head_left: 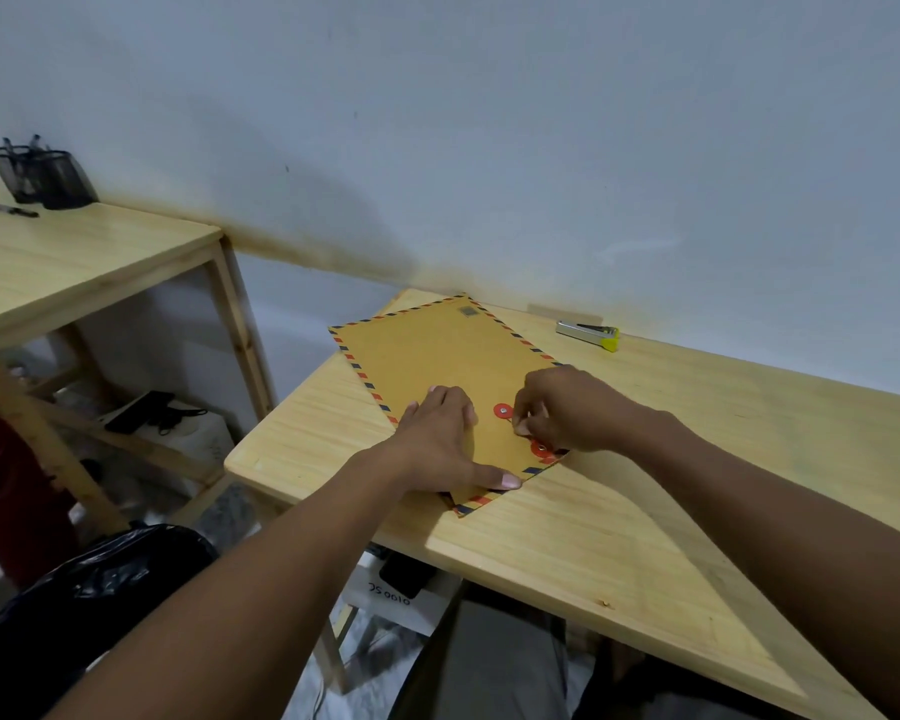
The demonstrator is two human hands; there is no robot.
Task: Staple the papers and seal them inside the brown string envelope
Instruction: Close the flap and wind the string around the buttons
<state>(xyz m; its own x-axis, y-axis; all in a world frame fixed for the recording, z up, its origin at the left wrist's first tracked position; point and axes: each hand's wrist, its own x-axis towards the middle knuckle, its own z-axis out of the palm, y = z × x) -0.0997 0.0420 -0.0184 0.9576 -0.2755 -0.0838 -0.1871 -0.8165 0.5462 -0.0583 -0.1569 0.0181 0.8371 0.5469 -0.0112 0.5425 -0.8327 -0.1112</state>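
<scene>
The brown envelope point(453, 376) lies closed on the table point(645, 459), its contents hidden. The left hand point(440, 444) presses it flat and open; the right hand point(562, 410) pinches at the red discs point(502, 410).

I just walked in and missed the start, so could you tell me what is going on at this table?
A person is closing a brown envelope on the wooden table. The left hand lies flat, pressing the envelope down, while the right hand pinches at the red discs, apparently working the string. No loose papers are in sight. The stapler lies apart, near the wall.
</scene>
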